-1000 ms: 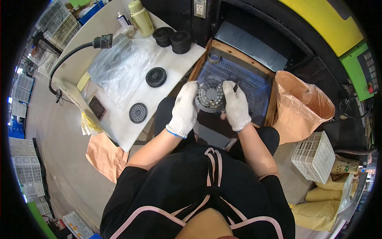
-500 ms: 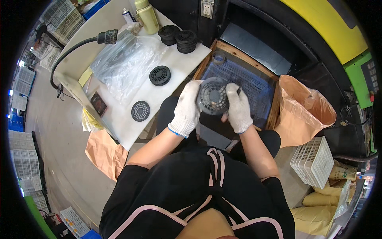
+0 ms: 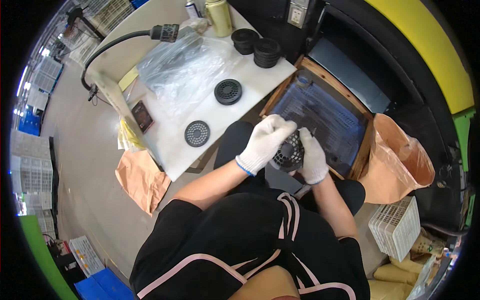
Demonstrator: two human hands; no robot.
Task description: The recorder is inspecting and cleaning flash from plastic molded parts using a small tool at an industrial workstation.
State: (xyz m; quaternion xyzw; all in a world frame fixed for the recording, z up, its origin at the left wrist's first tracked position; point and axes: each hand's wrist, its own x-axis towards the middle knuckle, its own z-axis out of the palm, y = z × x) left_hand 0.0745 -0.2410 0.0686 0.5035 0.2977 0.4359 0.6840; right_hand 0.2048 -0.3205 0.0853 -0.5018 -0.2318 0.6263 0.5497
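Observation:
A black round grille disc with rings of slots (image 3: 289,154) is tilted between my two white-gloved hands, above my lap. My right hand (image 3: 314,157) grips its right edge, with fingertips showing underneath. A small dark pointed thing (image 3: 313,132) sticks out by the right thumb; its kind is unclear. My left hand (image 3: 267,140) is closed at the disc's upper left rim, fingers curled in a pinch; what they hold is hidden. On the white table, a single flat grille disc (image 3: 197,133) lies near the front, and a thicker grille disc or short stack (image 3: 228,92) sits farther back.
Two stacks of black discs (image 3: 266,53) stand at the table's far corner beside a yellow-green bottle (image 3: 218,18). Clear plastic bags (image 3: 185,65) cover the middle. Ahead is a wood-framed bin (image 3: 367,145); rightward, an open paper bag (image 3: 387,165) and white baskets (image 3: 397,225).
The disc has come lower and tilted. My left hand has moved from its left side to its upper rim, fingers curling in. The whole view has shifted slightly.

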